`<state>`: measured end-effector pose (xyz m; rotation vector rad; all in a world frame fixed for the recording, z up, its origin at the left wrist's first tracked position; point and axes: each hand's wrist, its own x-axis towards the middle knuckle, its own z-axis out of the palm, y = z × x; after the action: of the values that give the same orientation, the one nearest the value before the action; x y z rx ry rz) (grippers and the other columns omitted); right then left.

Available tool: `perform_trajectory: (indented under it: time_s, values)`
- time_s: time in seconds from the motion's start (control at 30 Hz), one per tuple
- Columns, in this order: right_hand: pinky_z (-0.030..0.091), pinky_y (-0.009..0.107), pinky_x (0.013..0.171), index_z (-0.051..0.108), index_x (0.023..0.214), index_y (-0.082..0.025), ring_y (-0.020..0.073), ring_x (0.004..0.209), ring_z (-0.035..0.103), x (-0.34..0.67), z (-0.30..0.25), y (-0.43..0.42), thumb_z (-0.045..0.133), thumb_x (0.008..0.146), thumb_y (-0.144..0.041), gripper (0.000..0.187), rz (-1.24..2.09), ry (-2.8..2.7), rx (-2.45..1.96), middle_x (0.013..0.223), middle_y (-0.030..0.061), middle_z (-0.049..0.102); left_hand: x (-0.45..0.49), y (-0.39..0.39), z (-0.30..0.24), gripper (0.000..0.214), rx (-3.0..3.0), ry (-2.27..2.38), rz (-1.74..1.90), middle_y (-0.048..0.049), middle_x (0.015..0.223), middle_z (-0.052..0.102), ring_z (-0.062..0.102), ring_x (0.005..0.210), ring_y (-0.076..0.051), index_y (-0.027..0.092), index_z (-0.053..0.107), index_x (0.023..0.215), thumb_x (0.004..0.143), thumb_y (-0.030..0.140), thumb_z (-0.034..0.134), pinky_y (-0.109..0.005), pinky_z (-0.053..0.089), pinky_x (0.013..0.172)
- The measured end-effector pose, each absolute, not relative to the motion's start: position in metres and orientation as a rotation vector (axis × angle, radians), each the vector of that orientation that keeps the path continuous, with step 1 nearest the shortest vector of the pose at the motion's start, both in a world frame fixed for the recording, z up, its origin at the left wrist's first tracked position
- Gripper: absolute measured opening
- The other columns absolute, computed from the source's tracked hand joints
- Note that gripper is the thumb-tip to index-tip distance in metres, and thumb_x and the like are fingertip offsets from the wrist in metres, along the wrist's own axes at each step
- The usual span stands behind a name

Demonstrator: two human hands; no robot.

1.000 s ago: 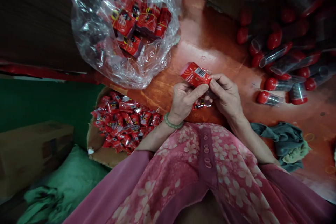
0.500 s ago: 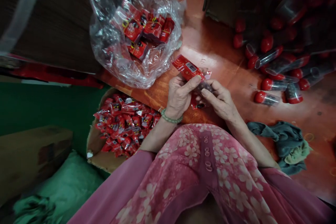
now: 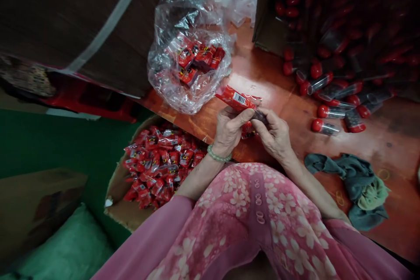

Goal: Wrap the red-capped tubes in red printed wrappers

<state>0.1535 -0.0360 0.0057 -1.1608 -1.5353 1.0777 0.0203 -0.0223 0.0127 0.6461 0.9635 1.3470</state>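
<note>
The left hand (image 3: 229, 131) pinches a red packet (image 3: 239, 98) between thumb and fingers, its barcode turned up and its flat end pointing away to the upper left, while the right hand (image 3: 274, 133) has its thumb and fingertips closed on a dark lump (image 3: 260, 117) at the packet's near right end; whether the lump sits inside the packet or apart from it I cannot tell. The packet is held in front of the body, over the orange-red table (image 3: 241, 52), and another red packet (image 3: 248, 131) shows partly below it, between the two hands. A pale green beaded bracelet (image 3: 219, 154) circles the left wrist, and a pink floral garment (image 3: 232, 192) covers the lap. To the left, beside the table's edge, an open cardboard box (image 3: 113, 212) holds a heap of shiny red wrapped packs (image 3: 164, 162). Beyond the left hand, a clear plastic bag (image 3: 160, 70) lies open on the table around several red bundles (image 3: 200, 59). To the right, clear tubes with red caps (image 3: 330, 127) lie scattered, many deep in shadow, and nearer the body rests a crumpled dark green cloth (image 3: 356, 177) beside a few thin yellowish bands (image 3: 340, 198)
</note>
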Motion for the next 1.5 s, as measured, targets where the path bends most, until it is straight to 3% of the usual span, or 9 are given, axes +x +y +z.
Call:
perform_trajectory:
  time_s: [0.2,0.3,0.4,0.6,0.77,0.97,1.1,1.2,1.5]
  values:
    - [0.051,0.025,0.056,0.065,0.099,-0.021,0.0117,0.056,0.060,0.163,0.011,-0.034,0.067,0.092,-0.052,0.032,1.599,-1.327,-0.975,0.071,-0.0022,0.065,0.018,-0.028,0.021,0.041,0.685,0.892,1.253,-0.0042,0.081,0.079,0.067,0.056,-0.014,0.019,0.079,0.085,0.068,0.055,0.087,-0.029,0.059,0.055]
    - [0.050,0.022,0.052,0.065,0.095,-0.019,0.0108,0.058,0.063,0.169,0.010,-0.030,0.074,0.087,-0.054,0.037,1.851,-1.170,-0.865,0.078,0.0009,0.071,0.015,-0.030,0.024,0.042,0.759,0.817,1.120,-0.0004,0.060,0.068,0.057,0.041,-0.012,0.018,0.080,0.092,0.075,0.057,0.082,-0.028,0.054,0.044]
    - [0.050,0.021,0.051,0.066,0.096,-0.019,0.0107,0.057,0.064,0.171,0.009,-0.029,0.075,0.085,-0.056,0.039,1.871,-1.150,-0.854,0.079,0.0014,0.072,0.015,-0.030,0.023,0.044,0.797,0.836,1.091,0.0012,0.053,0.062,0.058,0.043,-0.013,0.017,0.080,0.096,0.078,0.057,0.079,-0.028,0.055,0.045]
    - [0.052,0.024,0.058,0.066,0.101,-0.021,0.0106,0.060,0.061,0.164,0.005,-0.032,0.068,0.090,-0.053,0.034,1.386,-1.375,-1.129,0.075,-0.0022,0.065,0.022,-0.026,0.012,0.043,0.672,1.007,1.198,-0.0032,0.080,0.078,0.065,0.055,-0.012,0.018,0.077,0.089,0.065,0.051,0.090,-0.025,0.055,0.052]
    - [0.052,0.022,0.053,0.064,0.101,-0.021,0.0106,0.054,0.062,0.162,0.005,-0.024,0.071,0.087,-0.057,0.039,1.616,-1.202,-1.052,0.067,-0.0046,0.064,0.022,-0.023,0.007,0.046,0.651,0.909,1.159,-0.0006,0.065,0.071,0.057,0.045,-0.010,0.017,0.072,0.085,0.068,0.056,0.088,-0.025,0.050,0.047]
    - [0.056,0.023,0.056,0.069,0.102,-0.022,0.0093,0.056,0.061,0.160,0.006,-0.018,0.077,0.083,-0.053,0.038,1.583,-1.182,-1.104,0.074,-0.0040,0.064,0.019,-0.015,0.002,0.049,0.689,0.937,1.228,-0.0092,0.096,0.080,0.076,0.083,-0.021,0.018,0.077,0.091,0.072,0.063,0.082,-0.032,0.060,0.073]
    - [0.057,0.023,0.052,0.073,0.097,-0.023,0.0085,0.058,0.063,0.161,0.001,-0.019,0.084,0.076,-0.053,0.038,1.560,-1.095,-1.143,0.093,-0.0008,0.064,0.021,-0.018,-0.005,0.044,0.670,0.952,1.179,-0.0028,0.074,0.076,0.066,0.056,-0.013,0.018,0.077,0.090,0.073,0.059,0.083,-0.028,0.057,0.059]
    - [0.055,0.020,0.051,0.069,0.089,-0.021,0.0069,0.053,0.061,0.161,0.000,-0.018,0.085,0.075,-0.051,0.037,1.645,-1.010,-1.139,0.080,-0.0036,0.064,0.023,-0.022,-0.006,0.043,0.627,0.933,1.157,0.0008,0.062,0.069,0.057,0.046,-0.010,0.016,0.075,0.083,0.072,0.057,0.085,-0.027,0.054,0.051]
    - [0.061,0.019,0.059,0.063,0.100,-0.023,0.0099,0.063,0.072,0.157,0.005,-0.022,0.086,0.076,-0.047,0.042,1.689,-0.954,-1.022,0.078,-0.0045,0.072,0.020,-0.013,0.007,0.050,0.524,0.917,1.248,-0.0069,0.090,0.080,0.069,0.070,-0.014,0.017,0.078,0.089,0.065,0.059,0.089,-0.024,0.055,0.063]
